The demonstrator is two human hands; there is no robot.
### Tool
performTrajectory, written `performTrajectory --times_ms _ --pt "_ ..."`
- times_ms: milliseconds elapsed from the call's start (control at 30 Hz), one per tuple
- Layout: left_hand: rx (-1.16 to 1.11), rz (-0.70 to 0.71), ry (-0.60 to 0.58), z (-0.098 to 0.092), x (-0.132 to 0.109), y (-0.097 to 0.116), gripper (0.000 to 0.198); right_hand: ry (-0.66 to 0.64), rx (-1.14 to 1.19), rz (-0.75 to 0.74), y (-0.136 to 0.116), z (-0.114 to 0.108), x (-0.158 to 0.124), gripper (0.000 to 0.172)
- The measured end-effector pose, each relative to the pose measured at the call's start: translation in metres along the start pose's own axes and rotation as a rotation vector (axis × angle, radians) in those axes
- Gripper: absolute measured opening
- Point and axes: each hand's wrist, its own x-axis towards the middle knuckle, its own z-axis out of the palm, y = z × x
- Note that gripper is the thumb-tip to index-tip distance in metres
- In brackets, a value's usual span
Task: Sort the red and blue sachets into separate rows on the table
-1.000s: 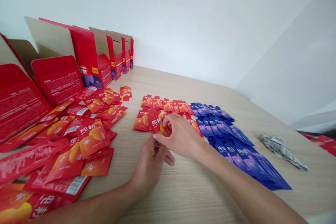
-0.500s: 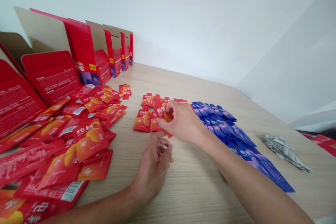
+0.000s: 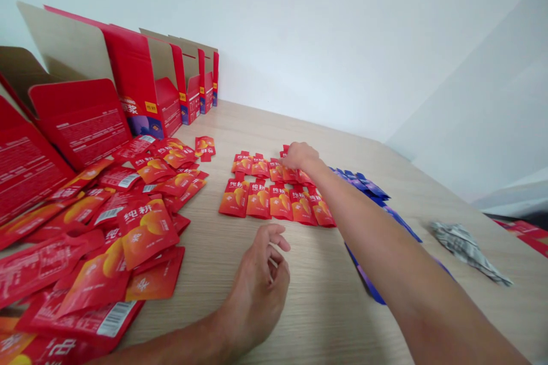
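My right hand (image 3: pixel 301 155) reaches over the back row of red pouches (image 3: pixel 260 166), its fingers closed on the top of a red pouch (image 3: pixel 284 151); most of that pouch is hidden by the hand. A front row of red pouches (image 3: pixel 281 201) with orange fruit print lies flat, side by side, nearer to me. My left hand (image 3: pixel 260 282) hovers just in front of that row, loosely curled with fingers apart and nothing in them. Blue-purple pouches (image 3: pixel 402 222) lie to the right, largely covered by my right forearm.
A loose heap of red pouches (image 3: pixel 148 228) covers the table's left side, with one single pouch (image 3: pixel 205 148) apart behind it. Several opened red cartons (image 3: pixel 141 80) stand along the back left. A crumpled checked cloth (image 3: pixel 464 245) lies at the right.
My right hand has moved back and to the right, from the front row to the back row. More front-row pouches now show. My left hand has shifted slightly right and its fingers are more extended.
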Motion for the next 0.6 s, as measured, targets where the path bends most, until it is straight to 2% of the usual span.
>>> performTrajectory --times_ms 300,433,533,600 --pt "0.023 -0.014 -0.039 0.004 -0.003 -0.002 0.044 -0.046 -0.049 -0.003 -0.01 0.012 0.008 0.057" --pt "0.068 0.023 -0.035 0.006 -0.007 -0.005 0.045 -0.055 -0.065 -0.023 -0.016 0.009 0.008 0.056" --pt "0.124 0.064 -0.072 0.007 -0.008 -0.005 0.043 -0.042 -0.051 -0.076 -0.035 0.002 0.011 0.057" --pt "0.155 0.095 -0.096 0.006 -0.009 -0.006 0.043 -0.03 -0.009 -0.166 -0.059 -0.001 0.014 0.056"
